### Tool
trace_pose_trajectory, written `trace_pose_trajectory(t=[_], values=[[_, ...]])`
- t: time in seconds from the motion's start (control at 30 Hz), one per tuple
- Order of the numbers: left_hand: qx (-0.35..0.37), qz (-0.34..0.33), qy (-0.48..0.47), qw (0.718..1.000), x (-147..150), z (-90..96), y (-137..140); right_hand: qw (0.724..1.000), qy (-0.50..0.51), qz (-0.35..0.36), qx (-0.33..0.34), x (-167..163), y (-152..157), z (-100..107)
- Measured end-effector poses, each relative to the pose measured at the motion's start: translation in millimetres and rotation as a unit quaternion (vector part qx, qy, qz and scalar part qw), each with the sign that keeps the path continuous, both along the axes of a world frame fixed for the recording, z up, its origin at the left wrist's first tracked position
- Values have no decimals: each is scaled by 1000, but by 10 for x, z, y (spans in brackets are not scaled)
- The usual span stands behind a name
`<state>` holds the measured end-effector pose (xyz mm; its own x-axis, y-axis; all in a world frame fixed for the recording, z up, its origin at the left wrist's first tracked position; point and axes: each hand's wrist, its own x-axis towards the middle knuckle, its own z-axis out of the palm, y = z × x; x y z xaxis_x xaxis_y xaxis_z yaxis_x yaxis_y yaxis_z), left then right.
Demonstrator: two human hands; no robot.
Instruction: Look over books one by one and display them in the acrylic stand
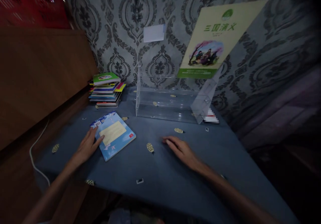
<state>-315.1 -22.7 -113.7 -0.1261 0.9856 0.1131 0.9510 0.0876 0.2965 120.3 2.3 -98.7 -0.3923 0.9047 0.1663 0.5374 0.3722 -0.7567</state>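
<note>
A light-blue book (117, 145) with a cream panel lies flat at a slant on the cloth-covered table. At its left edge is my left hand (87, 145), fingers apart, its thumb and fingertips touching the book without gripping it. My right hand (182, 152) is over the middle of the table, apart from the book. Its fingers are loosely stretched to the left, slightly blurred, with nothing seen in them. Behind the hands stands a clear acrylic book rack (165, 107). A cream and green book (213, 40) stands upright at the rack's right end.
A stack of books (105, 90) is at the back left, beside a wooden cabinet (45, 77). Patterned wallpaper (117, 23) rises behind the table (170, 184). A white cable (33, 160) runs down at the left, and a pale card (153, 33) is against the wall.
</note>
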Motion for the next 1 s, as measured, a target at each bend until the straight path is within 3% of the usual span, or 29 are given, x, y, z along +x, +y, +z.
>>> trace_pose_trajectory(t=[0.13,0.27,0.4,0.67,0.83,1.0], values=[[-15,27,70,997,212,-190,161,993,-26,115,6,-453,41,74],[17,-21,116,993,248,-296,104,988,-34,151,8,-748,67,14],[52,-93,117,987,260,-321,-33,988,-27,154,14,-780,16,-38],[57,-265,82,959,874,-257,-212,995,37,72,55,-553,-88,-171],[37,-297,64,952,1308,-199,12,996,64,-36,47,-332,-1,-278],[38,-341,45,938,1495,-193,247,994,65,-72,53,-110,9,-270]])
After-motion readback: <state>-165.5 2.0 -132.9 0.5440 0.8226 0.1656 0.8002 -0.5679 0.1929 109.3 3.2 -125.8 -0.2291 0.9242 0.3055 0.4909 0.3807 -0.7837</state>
